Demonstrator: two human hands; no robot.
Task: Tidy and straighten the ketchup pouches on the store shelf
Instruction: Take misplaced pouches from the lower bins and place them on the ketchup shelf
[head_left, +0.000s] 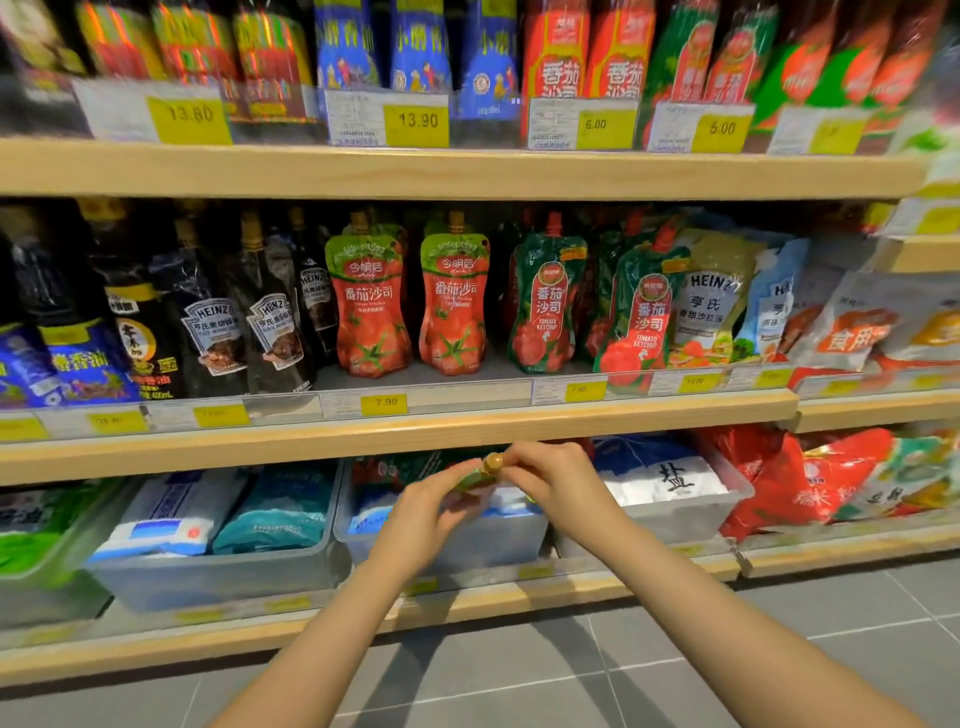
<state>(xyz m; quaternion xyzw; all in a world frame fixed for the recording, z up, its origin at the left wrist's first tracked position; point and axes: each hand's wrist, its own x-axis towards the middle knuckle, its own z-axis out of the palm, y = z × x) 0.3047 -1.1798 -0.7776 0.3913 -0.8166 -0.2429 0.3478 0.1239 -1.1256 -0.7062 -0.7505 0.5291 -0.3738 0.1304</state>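
A ketchup pouch (480, 475) with a gold cap is held between both hands below the middle shelf's front edge. My left hand (428, 514) grips its body from the left. My right hand (550, 475) pinches the capped top; most of the pouch is hidden. On the middle shelf (405, 431) stand two red pouches with green tops (370, 299) (454, 296), upright side by side. To their right two green-and-red tomato ketchup pouches (545, 304) (641, 312) lean slightly.
Dark Heinz sauce pouches (244, 322) and bottles fill the middle shelf's left; Heinz salad dressing pouches (711, 301) sit at the right. Clear bins (218, 571) with salt bags line the bottom shelf. Yellow price tags run along the shelf edges. Grey tiled floor lies below.
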